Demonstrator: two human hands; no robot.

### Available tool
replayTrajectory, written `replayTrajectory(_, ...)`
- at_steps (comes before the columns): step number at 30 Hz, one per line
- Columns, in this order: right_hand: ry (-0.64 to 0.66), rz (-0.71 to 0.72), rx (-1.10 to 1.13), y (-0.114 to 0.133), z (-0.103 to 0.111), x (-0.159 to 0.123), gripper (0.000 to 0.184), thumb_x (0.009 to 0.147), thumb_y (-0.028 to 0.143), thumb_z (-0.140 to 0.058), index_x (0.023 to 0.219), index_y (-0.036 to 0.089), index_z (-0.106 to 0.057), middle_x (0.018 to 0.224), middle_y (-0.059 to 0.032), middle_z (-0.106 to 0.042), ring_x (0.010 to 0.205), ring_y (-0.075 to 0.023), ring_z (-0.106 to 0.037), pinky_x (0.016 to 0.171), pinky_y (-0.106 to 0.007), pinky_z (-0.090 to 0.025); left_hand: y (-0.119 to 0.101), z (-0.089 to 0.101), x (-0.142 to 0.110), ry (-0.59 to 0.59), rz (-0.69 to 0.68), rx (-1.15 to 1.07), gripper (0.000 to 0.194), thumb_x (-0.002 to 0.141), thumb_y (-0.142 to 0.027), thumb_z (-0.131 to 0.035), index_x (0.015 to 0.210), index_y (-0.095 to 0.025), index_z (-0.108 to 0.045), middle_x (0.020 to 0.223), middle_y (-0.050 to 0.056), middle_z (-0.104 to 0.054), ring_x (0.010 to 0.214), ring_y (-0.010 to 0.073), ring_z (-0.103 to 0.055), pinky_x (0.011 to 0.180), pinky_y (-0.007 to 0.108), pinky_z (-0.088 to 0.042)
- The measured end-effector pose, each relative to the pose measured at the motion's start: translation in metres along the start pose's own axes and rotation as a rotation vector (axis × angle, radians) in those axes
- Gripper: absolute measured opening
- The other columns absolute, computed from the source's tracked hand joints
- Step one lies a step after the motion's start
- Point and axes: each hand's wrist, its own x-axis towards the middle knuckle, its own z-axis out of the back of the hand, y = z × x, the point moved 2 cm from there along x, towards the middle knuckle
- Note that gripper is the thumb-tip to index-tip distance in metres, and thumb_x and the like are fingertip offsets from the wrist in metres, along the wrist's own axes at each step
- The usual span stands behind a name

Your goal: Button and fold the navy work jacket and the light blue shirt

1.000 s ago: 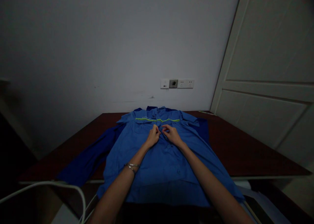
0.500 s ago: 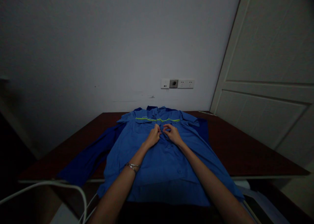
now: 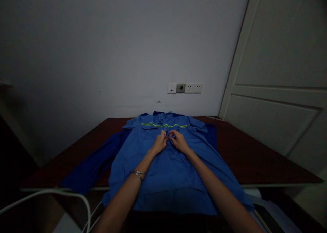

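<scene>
A blue work jacket (image 3: 145,161) with dark blue sleeves and a yellow-green chest stripe lies front up, its collar at the far end and its hem over the near table edge. My left hand (image 3: 160,143) is closed on the front placket just below the stripe. Close beside it, my right hand (image 3: 179,142) pinches the placket's other side, thumb and fingertips together. The fabric between the fingertips is bunched and partly hidden. Buttons show lower on the front. A silver bracelet (image 3: 138,173) circles my left wrist.
The jacket rests on a dark red-brown table (image 3: 245,151) against a wall with sockets (image 3: 193,88). A panelled door (image 3: 276,100) stands at right. A white cable (image 3: 58,191) loops at front left. Papers and a dark flat item (image 3: 268,214) lie below the table's right front.
My right hand's fingers have closed in on the placket and come slightly nearer my left hand. The jacket lies as before.
</scene>
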Motion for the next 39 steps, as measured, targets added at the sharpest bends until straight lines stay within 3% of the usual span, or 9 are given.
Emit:
replayTrajectory(14, -0.023, -0.079, 0.023, 0.002, 0.003, 0.001, 0.025, 0.074, 0.014, -0.051, 0.098, 0.018, -0.050, 0.077, -0.0013, -0.064, 0.070, -0.0137, -0.060, 0.067, -0.025, -0.043, -0.002, 0.000, 0.000, 0.014, -0.019, 0.028, 0.019, 0.075, -0.004, -0.043, 0.084, -0.018, -0.036, 0.071, -0.001, -0.049, 0.064, 0.0122, -0.048, 0.060, 0.022, -0.034)
replayTrajectory(24, 0.012, -0.043, -0.029, 0.003, 0.003, 0.000, 0.027, 0.076, 0.013, -0.048, 0.103, 0.018, -0.047, 0.078, -0.0023, -0.065, 0.074, -0.0153, -0.061, 0.071, -0.026, -0.044, -0.001, -0.003, 0.002, -0.005, -0.014, 0.021, 0.019, 0.073, -0.003, -0.043, 0.084, -0.018, -0.039, 0.071, -0.002, -0.051, 0.064, 0.0114, -0.050, 0.061, 0.022, -0.035)
replayTrajectory(29, 0.019, -0.041, -0.058, 0.002, 0.003, -0.001, 0.028, 0.077, 0.013, -0.048, 0.104, 0.018, -0.045, 0.078, -0.0014, -0.063, 0.076, -0.0156, -0.059, 0.074, -0.027, -0.043, 0.010, 0.006, 0.008, 0.013, 0.142, -0.203, 0.026, 0.066, -0.006, -0.056, 0.087, -0.017, -0.047, 0.072, -0.002, -0.061, 0.069, 0.0121, -0.057, 0.066, 0.022, -0.041)
replayTrajectory(33, 0.029, -0.037, -0.128, 0.009, 0.007, -0.002, 0.025, 0.078, 0.012, -0.046, 0.103, 0.017, -0.044, 0.082, -0.0035, -0.060, 0.080, -0.0165, -0.057, 0.075, -0.028, -0.043, 0.020, 0.024, 0.012, -0.230, 0.338, -0.131, 0.009, 0.065, -0.018, -0.062, 0.071, -0.013, -0.059, 0.071, 0.003, -0.064, 0.070, 0.0145, -0.058, 0.064, 0.023, -0.042)
replayTrajectory(34, 0.036, -0.026, -0.150, 0.012, 0.008, -0.002, 0.024, 0.079, 0.012, -0.045, 0.103, 0.017, -0.044, 0.084, -0.0043, -0.059, 0.081, -0.0167, -0.056, 0.076, -0.029, -0.043, 0.021, 0.026, 0.012, -0.251, 0.397, -0.117, 0.013, 0.068, -0.025, -0.061, 0.066, -0.012, -0.060, 0.066, 0.004, -0.063, 0.065, 0.0142, -0.058, 0.060, 0.023, -0.042)
replayTrajectory(37, 0.060, 0.019, -0.222, 0.020, 0.009, -0.003, 0.020, 0.080, 0.011, -0.043, 0.099, 0.016, -0.046, 0.087, -0.0065, -0.057, 0.083, -0.0170, -0.054, 0.076, -0.029, -0.043, 0.016, 0.019, 0.010, -0.081, 0.555, -0.219, 0.035, 0.073, -0.043, -0.055, 0.061, -0.010, -0.062, 0.055, 0.004, -0.060, 0.043, 0.0098, -0.049, 0.044, 0.021, -0.036)
replayTrajectory(39, 0.074, 0.040, -0.281, 0.023, 0.008, -0.004, 0.019, 0.080, 0.010, -0.043, 0.097, 0.016, -0.047, 0.088, -0.0074, -0.055, 0.084, -0.0177, -0.052, 0.075, -0.029, -0.042, 0.010, 0.009, 0.008, 0.050, 0.631, -0.325, 0.040, 0.075, -0.046, -0.052, 0.063, -0.009, -0.062, 0.053, 0.003, -0.060, 0.035, 0.0070, -0.043, 0.037, 0.020, -0.032)
